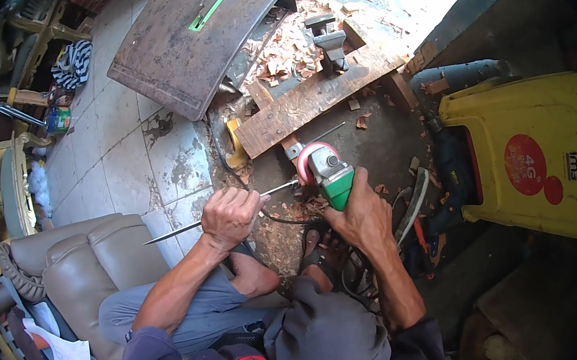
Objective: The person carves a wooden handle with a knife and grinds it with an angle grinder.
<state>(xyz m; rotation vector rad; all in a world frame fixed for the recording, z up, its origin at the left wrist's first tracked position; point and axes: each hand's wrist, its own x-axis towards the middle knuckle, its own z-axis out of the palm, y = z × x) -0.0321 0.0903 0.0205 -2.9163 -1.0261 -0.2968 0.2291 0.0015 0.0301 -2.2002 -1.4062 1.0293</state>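
Grinder (330, 174), green and silver with a pink disc (302, 165), sat at the centre of the frame, the fingers of the right hand (367, 217) curled around its body. Just left of centre, the left hand (230, 214) had its fingers wrapped tightly around a thin metal rod (177, 232), its upper end near the disc. A wooden board (311, 108) lay above, a yellow plastic stool (538, 141) stood at the right, and a brown couch (99, 251) filled the lower left.
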